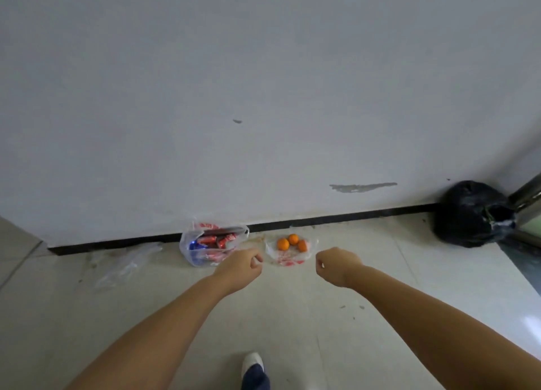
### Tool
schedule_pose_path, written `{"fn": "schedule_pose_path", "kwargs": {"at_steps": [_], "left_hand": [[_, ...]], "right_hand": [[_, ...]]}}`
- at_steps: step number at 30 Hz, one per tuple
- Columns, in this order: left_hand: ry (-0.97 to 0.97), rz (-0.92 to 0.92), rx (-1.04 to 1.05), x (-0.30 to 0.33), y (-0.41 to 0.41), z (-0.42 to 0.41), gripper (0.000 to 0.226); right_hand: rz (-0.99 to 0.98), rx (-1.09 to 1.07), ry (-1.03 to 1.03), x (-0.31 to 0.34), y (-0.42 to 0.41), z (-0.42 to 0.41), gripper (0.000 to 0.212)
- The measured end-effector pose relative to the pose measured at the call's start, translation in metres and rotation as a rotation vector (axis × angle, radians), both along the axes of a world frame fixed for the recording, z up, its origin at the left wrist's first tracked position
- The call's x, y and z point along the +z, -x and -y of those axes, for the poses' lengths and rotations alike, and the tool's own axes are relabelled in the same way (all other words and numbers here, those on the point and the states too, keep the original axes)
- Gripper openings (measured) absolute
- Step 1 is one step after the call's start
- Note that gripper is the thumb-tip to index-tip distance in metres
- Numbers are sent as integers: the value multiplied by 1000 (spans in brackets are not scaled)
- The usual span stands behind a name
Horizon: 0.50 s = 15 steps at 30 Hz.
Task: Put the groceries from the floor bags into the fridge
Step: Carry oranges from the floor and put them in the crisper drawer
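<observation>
Both forearms outstretched, left hand (240,265) and right hand (336,265) loosely fisted

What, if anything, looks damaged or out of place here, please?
The white wall has a long scraped grey patch low on the right, and three orange fruits sit exposed on a flattened clear plastic bag.

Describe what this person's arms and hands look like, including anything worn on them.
Both forearms are bare: no sleeves reach into view. The left hand and right hand wear no gloves, and no watch, bracelet or ring is visible on either.
</observation>
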State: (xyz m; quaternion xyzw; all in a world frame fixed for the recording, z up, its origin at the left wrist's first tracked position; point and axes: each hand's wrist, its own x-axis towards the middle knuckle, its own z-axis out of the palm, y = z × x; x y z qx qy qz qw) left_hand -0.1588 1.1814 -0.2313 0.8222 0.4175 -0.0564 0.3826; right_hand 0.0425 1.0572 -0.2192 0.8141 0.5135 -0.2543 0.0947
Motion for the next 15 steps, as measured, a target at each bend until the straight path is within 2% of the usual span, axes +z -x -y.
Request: {"fn": "schedule_pose_path", "kwargs": {"at_steps": [9, 12, 15], "left_hand": [[163, -94, -92, -63, -105, -97, 26], [200, -109, -96, -112, -152, -126, 25], [211, -137, -93, -186, -199, -157, 24]], "right_hand": [[-78, -98, 90, -62, -85, -91, 32], [-112, -136, 84, -112, -127, -130, 31], [-180, -193, 91, -190, -166, -168, 31]]}}
